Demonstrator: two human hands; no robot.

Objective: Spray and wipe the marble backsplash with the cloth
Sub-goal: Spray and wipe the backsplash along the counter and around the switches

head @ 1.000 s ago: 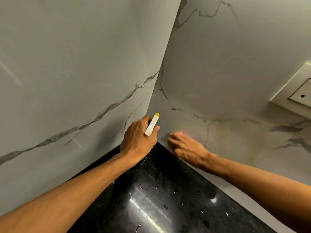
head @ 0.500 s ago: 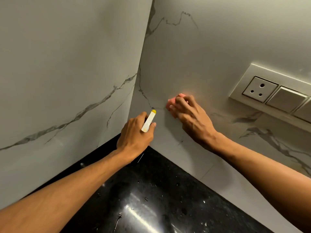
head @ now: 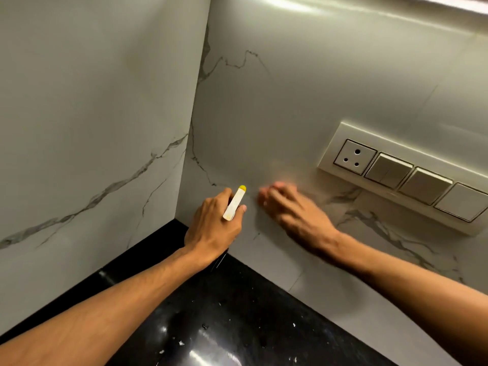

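Head cam looks into the corner: left hand (head: 211, 229) is wrapped round the spray bottle (head: 234, 206), yellow tip aimed at the backsplash (head: 290, 101). Right hand (head: 298, 215) lies flat-fingered on the marble just beside it, blurry, with only a pink edge of the cloth (head: 262, 194) peeking out at the fingertips. My take for wiping: press evenly, overlap the strokes, and stay off the switch panel (head: 404, 175) nearby so no wet gets into the socket.

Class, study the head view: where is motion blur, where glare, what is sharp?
Head view: the right hand on the marble backsplash is motion-blurred; head view: white glare streaks the black countertop; head view: the left hand and its spray bottle are sharp.
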